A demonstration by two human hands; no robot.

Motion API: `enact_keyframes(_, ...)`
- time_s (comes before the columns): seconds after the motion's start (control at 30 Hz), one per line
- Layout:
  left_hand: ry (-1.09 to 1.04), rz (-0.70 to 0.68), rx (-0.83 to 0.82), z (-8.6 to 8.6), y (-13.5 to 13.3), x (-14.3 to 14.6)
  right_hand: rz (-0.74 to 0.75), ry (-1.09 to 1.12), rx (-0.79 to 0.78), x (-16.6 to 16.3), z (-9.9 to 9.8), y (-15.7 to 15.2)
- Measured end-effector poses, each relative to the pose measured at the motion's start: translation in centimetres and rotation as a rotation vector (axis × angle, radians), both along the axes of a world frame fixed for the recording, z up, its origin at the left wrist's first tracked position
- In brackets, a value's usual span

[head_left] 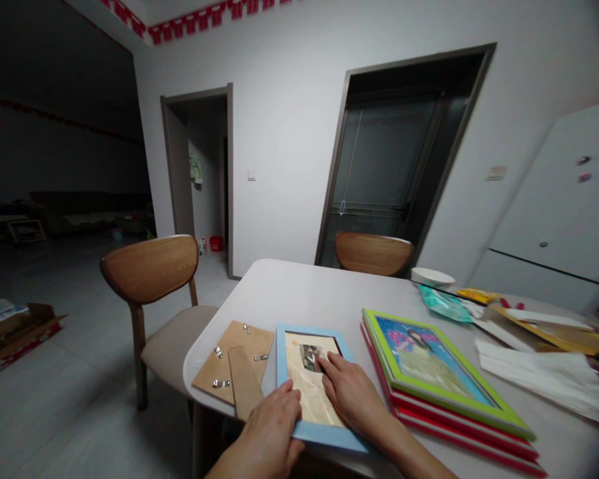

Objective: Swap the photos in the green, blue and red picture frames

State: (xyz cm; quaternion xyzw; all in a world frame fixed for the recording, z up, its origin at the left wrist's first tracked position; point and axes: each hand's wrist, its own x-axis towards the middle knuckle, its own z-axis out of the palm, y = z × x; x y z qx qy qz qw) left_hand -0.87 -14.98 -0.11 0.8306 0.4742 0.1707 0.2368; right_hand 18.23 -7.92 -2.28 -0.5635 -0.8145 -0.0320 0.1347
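A light blue picture frame [283, 359] lies face up at the table's near edge, with a cream sheet [312, 399] bearing a small dark photo [309, 356] inside it. My left hand [274, 422] grips the frame's lower left side, fingers bent over the edge. My right hand [352, 392] rests on the sheet with its fingers stretched out, fingertips beside the small photo. To the left lies a brown backing board [224, 362] with metal clips, and a brown stand strip [244, 382] lies across it.
Stacked frames, the top one lime green [499, 416], lie to the right over red ones. Farther right are a teal packet [444, 304], white paper [549, 376] and a white bowl [432, 276]. Wooden chairs stand at the left [152, 266] and far side [372, 253] of the white table [304, 286].
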Motion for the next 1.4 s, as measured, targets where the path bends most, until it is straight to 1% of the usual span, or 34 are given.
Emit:
enact_keyframes(0.13, -0.012, -0.001, 0.008, 0.4, -0.1, -0.9, -0.055, 0.024, -0.008, -0.2, 0.6, -0.2)
enact_keyframes(0.2, 0.010, 0.000, 0.010, 0.6, -0.1, -1.2, -0.014, 0.009, -0.012, -0.5, 0.5, -0.4)
enact_keyframes(0.3, 0.048, 0.009, 0.008, 0.6, 0.0, -1.3, 0.048, -0.041, -0.070, -1.1, 0.1, -0.5)
enact_keyframes(0.47, 0.035, 0.015, 0.020, 0.2, -0.2, -1.1, 0.032, -0.053, -0.112, -1.4, 0.0, -0.4)
enact_keyframes(0.57, 0.005, 0.027, 0.052, -0.1, -0.1, -2.4, 0.029, -0.019, -0.090, -1.7, 0.4, -0.4)
enact_keyframes(0.63, 0.004, 0.099, 0.101, -0.5, 0.2, -4.4, 0.034, 0.029, -0.064, -2.4, 0.7, -0.7)
enact_keyframes(0.73, 0.073, 0.276, 0.155, -1.6, 1.0, -7.9, 0.111, 0.113, -0.058, -4.7, 1.4, -1.6)
enact_keyframes(0.8, 0.114, 0.352, 0.184, -2.6, 1.4, -10.0, 0.198, 0.165, -0.075, -7.0, 2.0, -2.4)
enact_keyframes(0.87, 0.116, 0.384, 0.247, -3.7, 1.6, -11.4, 0.271, 0.203, -0.082, -9.5, 2.4, -3.3)
enact_keyframes(0.9, 0.105, 0.389, 0.286, -4.2, 1.6, -11.8, 0.282, 0.212, -0.083, -10.6, 2.5, -3.6)
enact_keyframes(0.97, 0.070, 0.379, 0.364, -4.9, 1.5, -12.2, 0.272, 0.213, -0.082, -12.4, 2.4, -4.0)
enact_keyframes(1.03, 0.033, 0.364, 0.415, -5.2, 1.4, -12.4, 0.258, 0.220, -0.083, -13.4, 1.9, -4.1)
enact_keyframes(1.1, 0.006, 0.370, 0.450, -5.3, 1.5, -12.6, 0.275, 0.270, -0.091, -13.7, 1.3, -3.8)
enact_keyframes(1.17, -0.006, 0.383, 0.488, -5.3, 1.6, -12.9, 0.309, 0.372, -0.100, -13.6, 1.0, -3.5)
enact_keyframes(1.23, -0.019, 0.384, 0.537, -5.1, 1.5, -13.0, 0.333, 0.491, -0.086, -13.3, 1.1, -3.4)
enact_keyframes(1.3, -0.051, 0.364, 0.595, -4.6, 1.3, -12.8, 0.350, 0.573, -0.059, -12.6, 2.0, -3.5)
enact_keyframes(1.4, -0.113, 0.321, 0.663, -3.2, 1.0, -11.2, 0.373, 0.574, -0.042, -10.5, 4.0, -4.1)
